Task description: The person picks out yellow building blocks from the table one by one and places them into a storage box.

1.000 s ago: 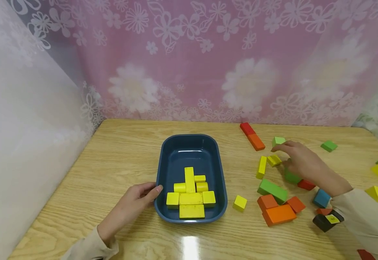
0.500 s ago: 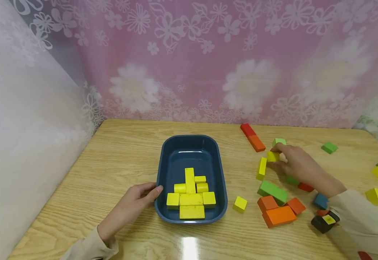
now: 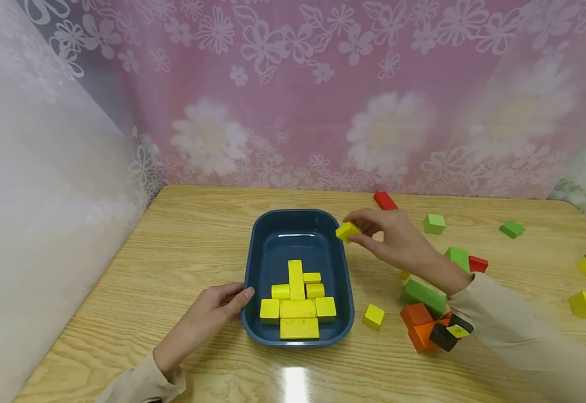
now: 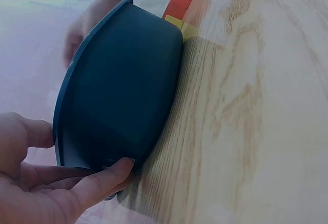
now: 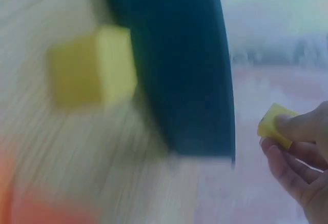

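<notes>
Between thumb and fingertips my right hand (image 3: pixel 390 234) pinches a small yellow block (image 3: pixel 348 231), raised over the right rim of a dark blue tray (image 3: pixel 298 342). The right wrist view shows the same yellow block (image 5: pixel 275 125) held out past the tray wall. My left hand (image 3: pixel 217 305) holds the tray's left side, thumb at the rim; in the left wrist view its fingers (image 4: pixel 105 183) lie against the outer wall. Several yellow blocks (image 3: pixel 299 328) are fitted together in the near half of the tray, one long block (image 3: pixel 296 280) pointing toward the back.
A yellow cube (image 3: pixel 373 317) lies just right of the tray. Farther right are green (image 3: pixel 425 296), orange (image 3: pixel 417 316) and red blocks (image 3: pixel 385 201), some partly hidden by my right arm. More yellow blocks (image 3: pixel 584 304) lie near the right edge. A pink flowered curtain (image 3: pixel 293 112) hangs behind the table.
My right hand took hold of the yellow block among the blocks on the right, lifted it and carried it left to the tray's rim. The left hand stays at the tray.
</notes>
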`<state>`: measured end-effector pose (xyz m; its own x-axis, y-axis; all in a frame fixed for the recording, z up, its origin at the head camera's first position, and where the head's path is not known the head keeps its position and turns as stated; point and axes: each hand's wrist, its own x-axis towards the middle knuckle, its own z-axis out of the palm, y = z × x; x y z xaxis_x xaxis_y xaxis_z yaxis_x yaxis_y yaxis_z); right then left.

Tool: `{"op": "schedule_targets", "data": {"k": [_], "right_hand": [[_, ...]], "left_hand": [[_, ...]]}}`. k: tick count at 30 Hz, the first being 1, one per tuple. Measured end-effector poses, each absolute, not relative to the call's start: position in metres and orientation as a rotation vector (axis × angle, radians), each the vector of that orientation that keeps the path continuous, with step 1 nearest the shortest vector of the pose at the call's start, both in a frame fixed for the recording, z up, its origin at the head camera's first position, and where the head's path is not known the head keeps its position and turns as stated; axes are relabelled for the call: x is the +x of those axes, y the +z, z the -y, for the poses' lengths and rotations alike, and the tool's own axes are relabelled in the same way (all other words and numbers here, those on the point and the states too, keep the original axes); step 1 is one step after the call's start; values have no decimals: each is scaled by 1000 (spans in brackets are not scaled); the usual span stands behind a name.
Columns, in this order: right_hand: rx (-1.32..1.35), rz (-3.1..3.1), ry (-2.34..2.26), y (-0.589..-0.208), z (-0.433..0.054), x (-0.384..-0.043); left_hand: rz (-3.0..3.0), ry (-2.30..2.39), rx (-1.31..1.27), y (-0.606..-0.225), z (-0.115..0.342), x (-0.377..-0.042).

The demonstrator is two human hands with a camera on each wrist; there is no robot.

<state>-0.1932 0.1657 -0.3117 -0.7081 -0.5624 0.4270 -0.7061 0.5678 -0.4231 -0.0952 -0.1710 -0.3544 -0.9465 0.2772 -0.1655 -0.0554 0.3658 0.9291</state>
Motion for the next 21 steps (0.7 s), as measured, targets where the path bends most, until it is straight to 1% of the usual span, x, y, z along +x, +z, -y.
{"op": "schedule_targets", "data": {"k": [6,13,17,21], "right_hand": [[1249,2622,867,-304,-114,-191],[1531,2662,757,-316,-66,-187],[1574,2670,592,-329,-51,-184],[1585,2642,448,-339,-47,-182]], "left_hand": [[-2338,1607,189,-356,173,-96],[-2320,1601,210,-354,174,-98],[-2302,1607,210,-354,174,-98],[-2277,1627,211,-355,174,-98]]}}
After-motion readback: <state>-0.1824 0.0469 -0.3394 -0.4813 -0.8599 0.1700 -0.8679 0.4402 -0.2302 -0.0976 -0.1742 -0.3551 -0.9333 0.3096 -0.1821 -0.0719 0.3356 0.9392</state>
